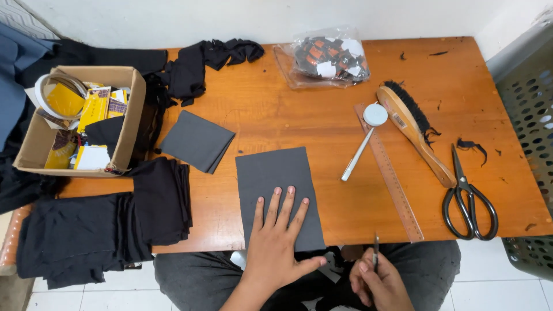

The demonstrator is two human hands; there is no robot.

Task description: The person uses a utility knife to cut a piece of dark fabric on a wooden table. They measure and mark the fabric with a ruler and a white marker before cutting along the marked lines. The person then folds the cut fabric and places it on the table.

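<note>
At nine o'clock sits a cardboard box of yellow cards, with a stack of black cloth below it at eight. A folded grey piece lies toward ten. At the centre, near six, the left hand lies flat, fingers spread, pressing a grey cloth rectangle at the table's near edge. At five, off the table, the right hand pinches a thin dark pencil-like tool upright. A ruler, brush and black scissors lie toward three.
</note>
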